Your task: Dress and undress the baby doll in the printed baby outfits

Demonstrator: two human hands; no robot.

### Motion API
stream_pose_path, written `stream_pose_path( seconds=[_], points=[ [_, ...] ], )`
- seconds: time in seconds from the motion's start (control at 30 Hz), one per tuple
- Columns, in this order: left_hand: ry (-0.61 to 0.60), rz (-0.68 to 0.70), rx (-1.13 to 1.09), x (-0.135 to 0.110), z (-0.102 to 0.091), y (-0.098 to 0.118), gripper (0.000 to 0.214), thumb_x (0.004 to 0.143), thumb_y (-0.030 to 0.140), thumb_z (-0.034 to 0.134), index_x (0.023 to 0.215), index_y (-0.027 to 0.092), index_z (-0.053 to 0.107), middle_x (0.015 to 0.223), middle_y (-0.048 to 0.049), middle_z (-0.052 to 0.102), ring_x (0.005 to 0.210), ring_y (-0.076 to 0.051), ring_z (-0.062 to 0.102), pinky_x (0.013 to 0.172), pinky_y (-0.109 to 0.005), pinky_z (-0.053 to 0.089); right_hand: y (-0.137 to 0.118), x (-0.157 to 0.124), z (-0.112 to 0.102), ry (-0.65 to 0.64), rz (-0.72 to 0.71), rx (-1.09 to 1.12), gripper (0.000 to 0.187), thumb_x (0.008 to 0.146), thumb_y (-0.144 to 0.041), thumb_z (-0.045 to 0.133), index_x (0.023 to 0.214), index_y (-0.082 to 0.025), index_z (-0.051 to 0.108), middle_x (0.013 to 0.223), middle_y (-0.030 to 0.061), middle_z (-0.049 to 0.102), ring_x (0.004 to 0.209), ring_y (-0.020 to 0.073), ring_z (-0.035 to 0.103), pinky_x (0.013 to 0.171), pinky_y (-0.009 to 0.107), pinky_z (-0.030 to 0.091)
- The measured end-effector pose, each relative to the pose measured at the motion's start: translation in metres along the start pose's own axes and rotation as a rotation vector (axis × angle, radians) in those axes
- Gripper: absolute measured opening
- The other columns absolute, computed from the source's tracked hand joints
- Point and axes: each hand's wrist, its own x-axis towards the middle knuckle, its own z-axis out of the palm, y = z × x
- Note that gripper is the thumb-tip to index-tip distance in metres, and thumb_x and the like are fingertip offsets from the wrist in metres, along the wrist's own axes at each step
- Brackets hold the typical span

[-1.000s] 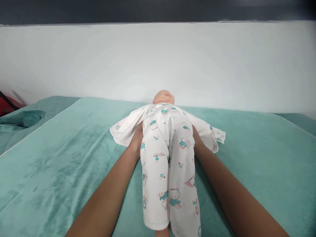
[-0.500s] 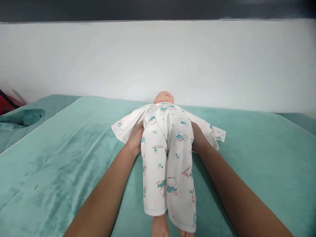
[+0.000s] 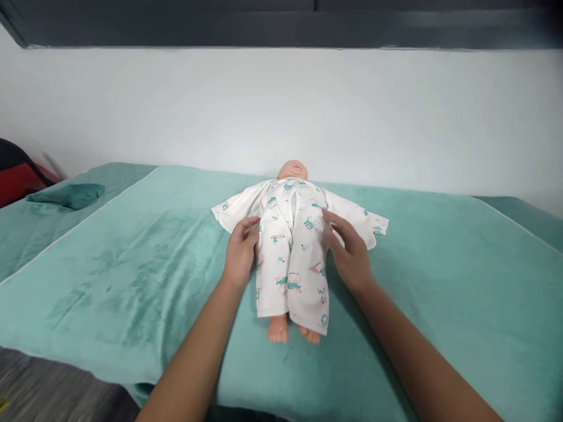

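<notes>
Feet: two bare, pinkish feet of smooth, plastic look [image 3: 278,330] come out on the near side of both hands; probably they are firm and a little slippery, a poor place for holding.
Trousers: the white, thin cloth trousers with teal and pink animal prints [image 3: 275,272] lie between the hands; I judge them soft, and they may slide over the legs if one pulls only the cloth.
Grip: the left hand [image 3: 241,251] stands with half-bent fingers at the trousers' one side, and the right hand [image 3: 350,252] opposite, fingers parted; neither is closed around anything, but whether the fingertips touch lightly I cannot tell.
Doll: the baby doll in white printed clothes [image 3: 299,249] is on its back between the hands; it seems rather light and not fragile, and both sides of the hips look the best hold.
Sleeves: the wide white printed sleeves [image 3: 357,218] spread outward, just beyond each hand, loose and limp.
Head: the smooth pinkish head [image 3: 292,170] lies farther than the hands, probably hard.
Surface: the teal, plush-looking cover [image 3: 145,252] reaches under and around the hands, wrinkled left of them; it looks soft.
Room: a red and black object [image 3: 20,183] is far left of the grip; behind, the plain white wall [image 3: 281,108] rises to a dark band [image 3: 281,23].
</notes>
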Motion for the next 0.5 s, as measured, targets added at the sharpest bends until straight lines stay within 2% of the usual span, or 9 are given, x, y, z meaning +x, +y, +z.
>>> stream_pose_path(
  seconds=[0.07, 0.13, 0.23, 0.3, 0.37, 0.5],
  points=[
    [-0.046, 0.005, 0.075, -0.035, -0.016, 0.001, 0.029, 0.079, 0.025, 0.066, 0.108, 0.023, 0.066, 0.103, -0.0020, 0.069, 0.098, -0.018, 0.063, 0.091, -0.028, 0.048, -0.022, -0.034, -0.006, -0.162, -0.171, -0.058, 0.033, 0.089, -0.028, 0.059, 0.122, -0.032, 0.062, 0.142, 0.0052, 0.057, 0.136, 0.0255, 0.047, 0.114, 0.050, 0.036],
    [-0.131, 0.022, 0.118, -0.069, -0.033, 0.001, 0.025, 0.081, 0.023, 0.064, 0.106, 0.022, 0.065, 0.108, -0.0040, 0.067, 0.105, -0.019, 0.062, 0.093, -0.029, 0.047, -0.039, -0.065, -0.008, -0.298, -0.311, -0.119, 0.039, 0.087, -0.023, 0.062, 0.124, -0.033, 0.060, 0.147, 0.0055, 0.052, 0.141, 0.0278, 0.041, 0.115, 0.052, 0.035],
    [-0.250, 0.088, 0.243, -0.111, -0.054, -0.002, 0.028, 0.081, 0.016, 0.060, 0.108, 0.022, 0.064, 0.120, -0.0060, 0.061, 0.111, -0.020, 0.060, 0.096, -0.031, 0.047, -0.053, -0.099, -0.004, -0.412, -0.449, -0.257, 0.047, 0.083, -0.019, 0.063, 0.128, -0.032, 0.055, 0.145, 0.0056, 0.054, 0.142, 0.0301, 0.038, 0.117, 0.057, 0.029],
    [-0.326, 0.172, 0.383, -0.130, -0.058, -0.006, 0.037, 0.079, 0.011, 0.061, 0.114, 0.025, 0.063, 0.126, -0.0062, 0.057, 0.117, -0.021, 0.057, 0.102, -0.034, 0.044, -0.054, -0.112, 0.004, -0.406, -0.495, -0.378, 0.047, 0.083, -0.015, 0.059, 0.127, -0.030, 0.054, 0.136, 0.0056, 0.061, 0.137, 0.0293, 0.044, 0.118, 0.058, 0.025],
    [-0.358, 0.273, 0.543, -0.141, -0.055, -0.013, 0.047, 0.077, 0.012, 0.065, 0.122, 0.027, 0.060, 0.130, -0.0067, 0.055, 0.121, -0.023, 0.054, 0.105, -0.037, 0.043, -0.053, -0.119, 0.014, -0.333, -0.485, -0.502, 0.041, 0.085, -0.012, 0.056, 0.123, -0.027, 0.057, 0.122, 0.0054, 0.069, 0.128, 0.0275, 0.052, 0.118, 0.056, 0.024],
    [-0.208, 0.468, 0.847, -0.148, -0.036, -0.029, 0.050, 0.080, 0.019, 0.069, 0.127, 0.028, 0.057, 0.122, -0.0073, 0.058, 0.113, -0.026, 0.057, 0.096, -0.044, 0.045, -0.050, -0.125, 0.028, -0.156, -0.417, -0.660, 0.019, 0.090, -0.015, 0.059, 0.106, -0.023, 0.064, 0.104, 0.0041, 0.073, 0.118, 0.0253, 0.059, 0.117, 0.054, 0.022]
  ],
)
